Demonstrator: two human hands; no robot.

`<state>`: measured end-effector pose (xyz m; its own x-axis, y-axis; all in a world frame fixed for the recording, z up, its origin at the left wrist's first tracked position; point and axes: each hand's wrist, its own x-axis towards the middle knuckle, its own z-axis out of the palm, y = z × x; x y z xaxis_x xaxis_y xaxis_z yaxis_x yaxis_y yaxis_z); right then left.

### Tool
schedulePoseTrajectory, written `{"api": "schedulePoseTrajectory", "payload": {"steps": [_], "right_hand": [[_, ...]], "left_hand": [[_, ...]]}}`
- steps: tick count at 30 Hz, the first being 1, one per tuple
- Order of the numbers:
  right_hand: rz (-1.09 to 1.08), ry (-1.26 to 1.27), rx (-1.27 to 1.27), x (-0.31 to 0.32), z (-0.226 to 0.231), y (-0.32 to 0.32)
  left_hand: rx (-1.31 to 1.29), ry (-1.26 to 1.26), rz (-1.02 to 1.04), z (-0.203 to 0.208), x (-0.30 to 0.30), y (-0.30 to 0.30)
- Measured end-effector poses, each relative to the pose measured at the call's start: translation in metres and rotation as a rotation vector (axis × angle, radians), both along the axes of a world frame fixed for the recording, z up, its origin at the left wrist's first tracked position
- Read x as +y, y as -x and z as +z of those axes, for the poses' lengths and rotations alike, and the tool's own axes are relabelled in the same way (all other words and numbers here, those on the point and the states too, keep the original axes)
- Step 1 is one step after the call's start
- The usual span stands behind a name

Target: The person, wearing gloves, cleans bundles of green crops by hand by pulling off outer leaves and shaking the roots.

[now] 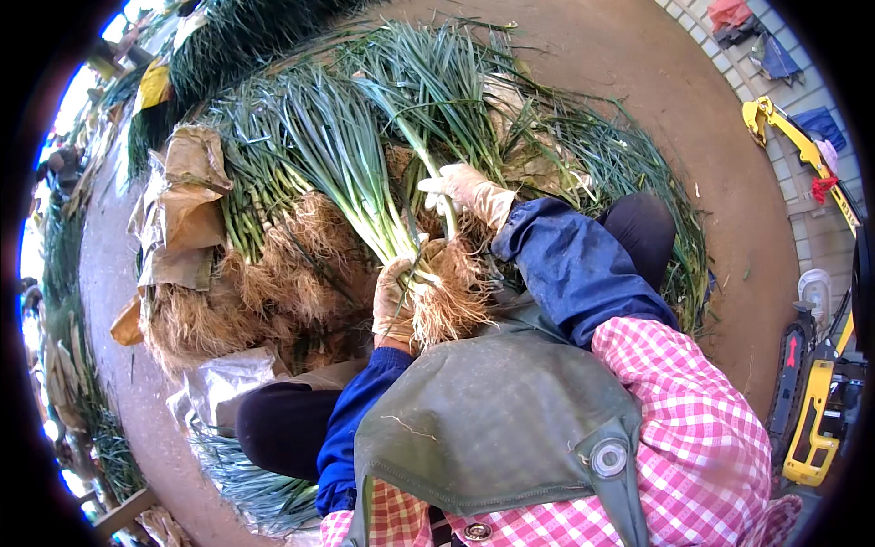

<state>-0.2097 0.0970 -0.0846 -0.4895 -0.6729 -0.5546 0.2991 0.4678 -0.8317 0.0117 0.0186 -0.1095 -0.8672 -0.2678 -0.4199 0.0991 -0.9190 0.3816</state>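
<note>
My left hand [393,299], in a pale work glove, is closed round the lower stems of a bunch of green garlic [383,223]. Its tan roots spread out just right of that hand, and the long leaves fan up and away. To the right, my gloved right hand [471,193] has its fingers round one thicker green garlic stalk [421,153], which leans across the bunch with its roots pointing down. A large pile of rooted green garlic [310,237] lies beyond and left of both hands. A dark green apron [492,410] covers my lap.
Brown paper sacking [190,205] wraps part of the pile at left. Clear plastic sheeting [232,378] lies by my left knee, with more greens [255,483] behind it. Loose leaves lie right of my right knee. A yellow toy-like excavator [811,424] stands at far right.
</note>
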Motion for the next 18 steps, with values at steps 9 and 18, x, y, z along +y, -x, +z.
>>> {"api": "schedulePoseTrajectory", "payload": {"steps": [9,18], "right_hand": [[0.043,0.043,0.004,-0.009,-0.008,-0.030],[-0.151,0.432,-0.276,-0.010,0.009,-0.041]], "left_hand": [[0.067,-0.145,-0.125,0.010,0.016,0.006],[0.145,0.040,0.007,-0.008,-0.004,0.010]]}}
